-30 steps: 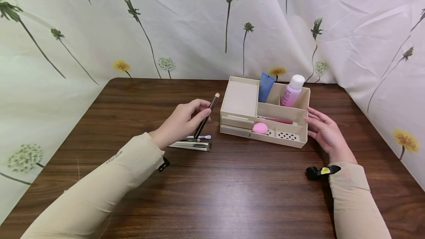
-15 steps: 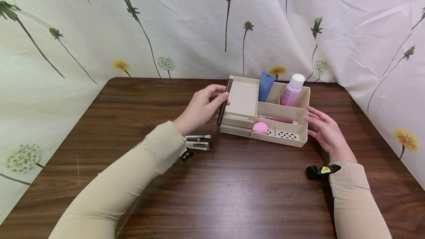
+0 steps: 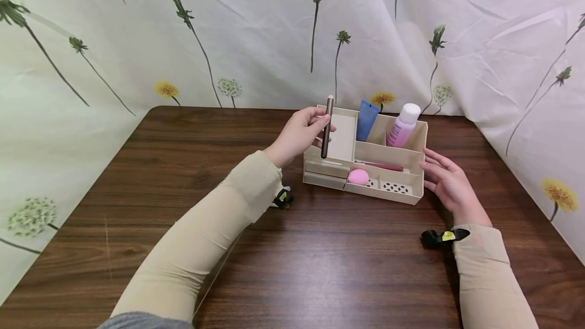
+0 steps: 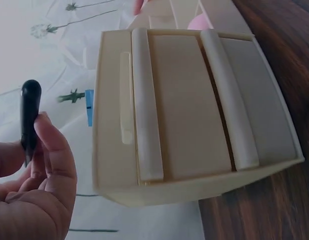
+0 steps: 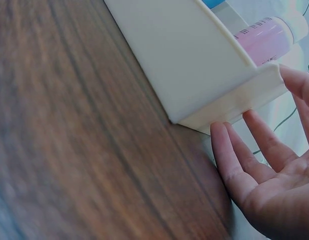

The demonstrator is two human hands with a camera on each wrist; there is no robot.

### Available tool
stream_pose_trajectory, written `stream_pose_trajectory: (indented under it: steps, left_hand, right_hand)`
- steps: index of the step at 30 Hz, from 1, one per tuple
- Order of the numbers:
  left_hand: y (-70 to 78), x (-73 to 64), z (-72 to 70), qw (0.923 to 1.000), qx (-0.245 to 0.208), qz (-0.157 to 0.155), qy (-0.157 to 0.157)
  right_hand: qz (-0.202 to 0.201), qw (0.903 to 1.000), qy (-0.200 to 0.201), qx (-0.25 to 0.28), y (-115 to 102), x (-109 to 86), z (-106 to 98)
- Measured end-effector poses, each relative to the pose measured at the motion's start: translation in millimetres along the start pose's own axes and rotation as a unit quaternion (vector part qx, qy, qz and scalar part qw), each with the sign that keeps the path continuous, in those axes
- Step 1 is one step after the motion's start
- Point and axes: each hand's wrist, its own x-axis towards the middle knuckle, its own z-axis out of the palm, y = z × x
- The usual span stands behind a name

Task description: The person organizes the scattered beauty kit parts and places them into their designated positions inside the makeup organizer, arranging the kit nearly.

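Observation:
In the head view, my left hand pinches a dark-handled makeup brush upright between thumb and fingers. The brush is over the top tray at the left of a cream desktop organizer. In the left wrist view, the rounded dark end of the brush points toward the camera beside the organizer's drawers. My right hand rests its fingertips on the organizer's right side, fingers fairly straight. The right wrist view shows those fingertips touching the outer wall.
A blue tube and a pink bottle with white cap stand in the rear compartments. A red slim item lies in the middle one, a pink makeup sponge at the front. My left wrist largely hides the brushes on the table.
My left hand has carried the makeup brush rightward and away from me, from above the loose brushes to over the organizer's top tray. My right hand stays on the organizer's side.

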Motion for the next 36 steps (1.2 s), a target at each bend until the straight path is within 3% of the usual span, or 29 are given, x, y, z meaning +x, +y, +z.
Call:
stream_pose_trajectory:
  steps: [10, 18, 24, 36]
  left_hand:
    - [-5.6, 21.2, 13.8, 0.9995, -0.007, -0.03, 0.004]
    - [-8.4, 36.8, 23.0, 0.9984, 0.038, -0.022, 0.034]
    - [-10.2, 38.8, 30.5, 0.9944, 0.091, -0.031, 0.043]
    - [-18.6, 40.5, 40.3, 0.9894, 0.137, -0.028, 0.038]
  right_hand:
    - [-0.005, 0.9999, -0.008, 0.008, 1.1, 1.3, -1.1]
    - [-0.007, 0.9999, -0.01, 0.01, 0.9, 0.7, -1.3]
    - [-0.005, 0.9999, -0.007, 0.008, 1.2, 1.0, -1.3]
    - [-0.01, 0.9998, -0.011, 0.013, 2.3, 1.5, -0.8]
